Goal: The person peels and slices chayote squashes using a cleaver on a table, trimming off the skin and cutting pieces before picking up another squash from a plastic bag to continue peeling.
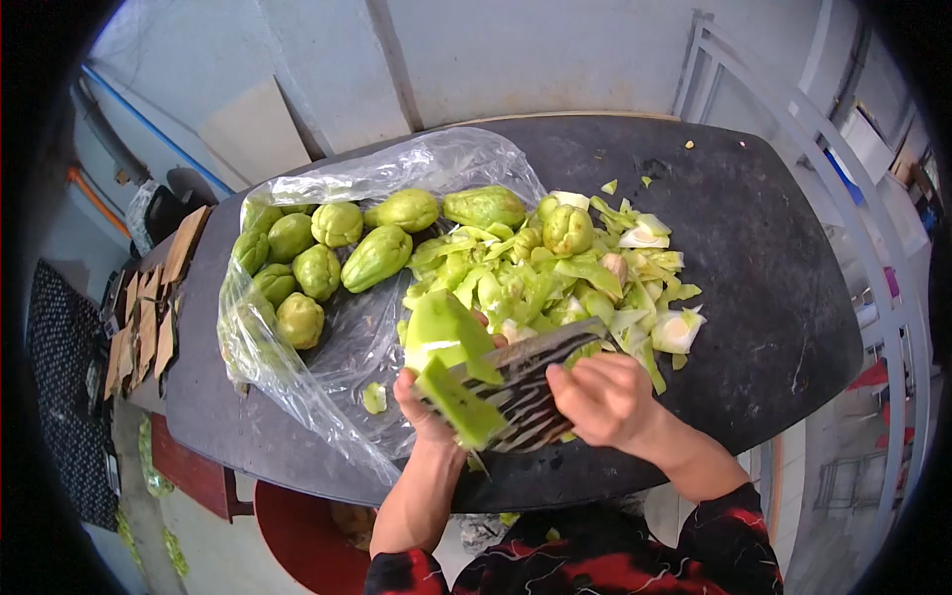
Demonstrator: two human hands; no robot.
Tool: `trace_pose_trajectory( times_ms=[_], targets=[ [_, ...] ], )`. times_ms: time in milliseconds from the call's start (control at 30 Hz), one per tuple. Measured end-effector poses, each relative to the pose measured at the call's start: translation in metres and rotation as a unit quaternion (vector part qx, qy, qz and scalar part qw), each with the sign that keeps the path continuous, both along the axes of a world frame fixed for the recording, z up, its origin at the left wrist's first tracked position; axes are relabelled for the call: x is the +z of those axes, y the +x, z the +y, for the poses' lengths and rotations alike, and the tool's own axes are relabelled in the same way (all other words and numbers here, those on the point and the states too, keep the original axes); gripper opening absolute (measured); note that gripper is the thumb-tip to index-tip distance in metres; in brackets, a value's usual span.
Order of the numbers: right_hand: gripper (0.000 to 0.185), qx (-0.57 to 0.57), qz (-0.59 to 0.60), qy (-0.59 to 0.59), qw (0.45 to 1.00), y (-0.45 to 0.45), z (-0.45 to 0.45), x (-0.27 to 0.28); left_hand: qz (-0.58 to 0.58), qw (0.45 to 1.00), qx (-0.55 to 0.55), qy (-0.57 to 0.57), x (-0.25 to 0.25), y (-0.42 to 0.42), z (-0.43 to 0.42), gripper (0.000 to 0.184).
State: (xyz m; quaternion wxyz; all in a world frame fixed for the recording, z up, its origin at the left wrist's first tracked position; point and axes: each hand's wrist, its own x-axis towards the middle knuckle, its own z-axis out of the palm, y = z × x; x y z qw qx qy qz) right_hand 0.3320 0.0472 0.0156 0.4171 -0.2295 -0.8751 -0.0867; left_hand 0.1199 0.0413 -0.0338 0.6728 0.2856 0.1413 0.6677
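Observation:
My left hand (pixel 428 415) is closed round a peeled light-green chayote (pixel 436 327), held over the front of the table; part of the hand is behind the fruit. My right hand (pixel 603 397) grips the end of a broad cleaver-like knife (pixel 531 382), whose blade reaches left to the chayote. A green cut piece (pixel 461 409) lies against the blade's left end. Behind the knife is a heap of green peelings (pixel 516 283), with a whole chayote (pixel 568 230) on it and white-cored offcuts (pixel 677 330) at its right edge.
On the left of the dark table (pixel 764 278), an open clear plastic bag (pixel 347 416) holds several whole chayotes (pixel 377 258). Below the front edge stands a red tub (pixel 297 526). A metal railing (pixel 843 178) is at the right, and a wall (pixel 535 59) rises behind.

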Motion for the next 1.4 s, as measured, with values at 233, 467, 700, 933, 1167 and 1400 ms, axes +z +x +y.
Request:
trace_pose_trajectory(
  times_ms=[233,467,700,933,1167,1400],
  targets=[
    [0.028,-0.027,0.016,-0.081,0.996,0.006,0.007,0.002,0.035,0.996,0.051,-0.059,0.015,0.011,-0.006,0.103],
    [0.03,0.016,0.009,-0.053,0.998,0.0,-0.005,0.006,-0.008,0.999,-0.022,-0.029,0.012,0.008,0.0,0.1],
    [0.031,-0.009,0.021,-0.093,0.995,0.005,0.002,0.004,0.029,0.999,-0.033,0.007,0.014,0.005,0.0,0.11],
    [0.025,-0.085,0.008,-0.163,0.983,0.011,0.021,-0.012,0.008,0.998,-0.064,-0.017,0.013,0.004,-0.004,0.106],
    [0.025,-0.124,-0.022,-0.217,0.968,0.014,0.024,-0.007,0.009,0.997,-0.073,0.009,0.012,0.003,-0.002,0.104],
    [0.023,-0.094,0.027,-0.159,0.982,0.011,0.016,-0.014,-0.057,0.994,0.018,-0.096,0.016,0.004,0.0,0.098]
  ],
)
